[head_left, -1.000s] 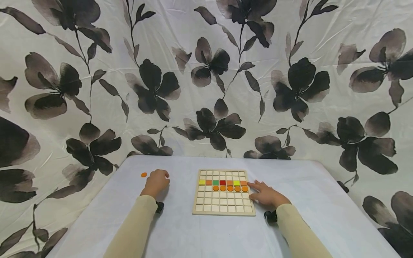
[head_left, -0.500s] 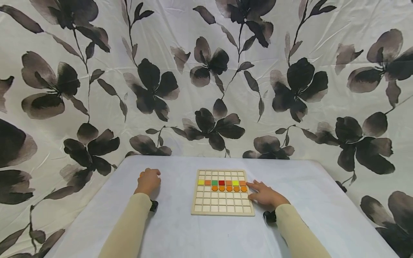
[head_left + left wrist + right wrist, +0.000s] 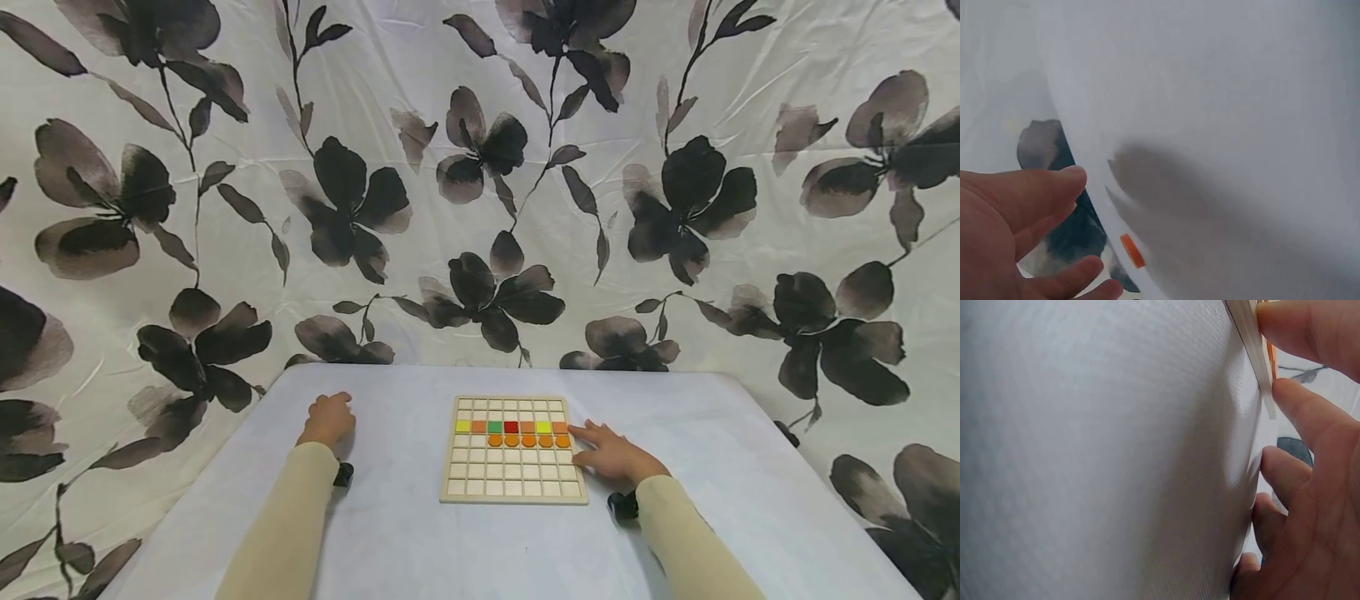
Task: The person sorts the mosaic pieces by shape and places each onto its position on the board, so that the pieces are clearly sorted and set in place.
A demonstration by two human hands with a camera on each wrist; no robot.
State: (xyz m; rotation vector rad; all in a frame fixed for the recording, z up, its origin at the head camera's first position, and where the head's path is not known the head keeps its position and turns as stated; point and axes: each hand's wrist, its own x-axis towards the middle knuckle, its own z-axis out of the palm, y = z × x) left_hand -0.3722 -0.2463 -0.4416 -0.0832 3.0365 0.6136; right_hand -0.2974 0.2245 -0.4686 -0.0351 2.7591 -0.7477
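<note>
My left hand hovers at the far left part of the table, its fingers loosely bent with nothing between them. Below its fingers in the left wrist view lies an orange disc, which the hand hides in the head view. A square wooden grid board lies at the middle of the table. One row of its cells holds yellow, orange, green and red squares; several orange discs sit in the row just nearer. My right hand touches the board's right edge with thumb and forefinger, its fingers spread.
A white cloth covers the table. Behind it hangs a pale curtain with dark flowers. Each wrist wears a small black device, seen at the left cuff and right cuff.
My left hand has moved left over the loose orange disc, which has gone out of sight beneath it in the head view. The right hand stays at the board's edge.
</note>
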